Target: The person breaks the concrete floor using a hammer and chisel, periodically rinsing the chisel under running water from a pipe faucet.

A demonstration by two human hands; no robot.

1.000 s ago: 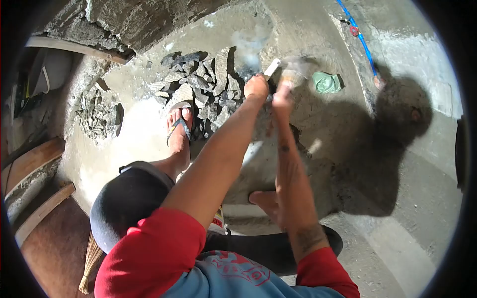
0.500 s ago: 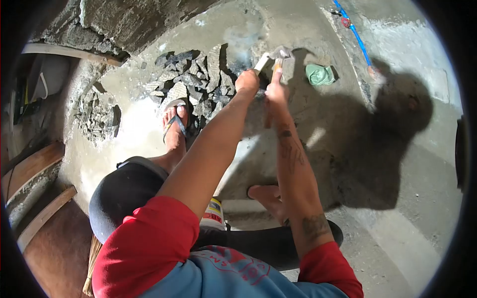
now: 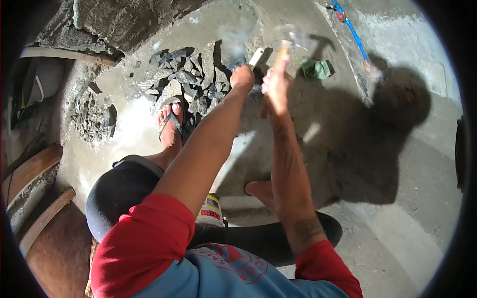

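Left hand (image 3: 242, 78), upper centre: closed round a pale-topped bar (image 3: 256, 57). Right hand (image 3: 278, 86), just right of it: gripping a hammer (image 3: 283, 51), head blurred. Broken stones (image 3: 181, 76), upper left of centre; sandalled foot (image 3: 170, 124) beside them. Risks: a misaimed swing could strike the left hand; flying chips could cut that foot.

Just beyond the right hand (image 3: 277, 87), the head of the hammer (image 3: 282, 51) is blurred — its edges smear out. The left hand (image 3: 242, 78) hides the lower part of the pale rod (image 3: 257, 56). Right of the right hand, the blue pipe (image 3: 355, 33) is cut off by the top edge.
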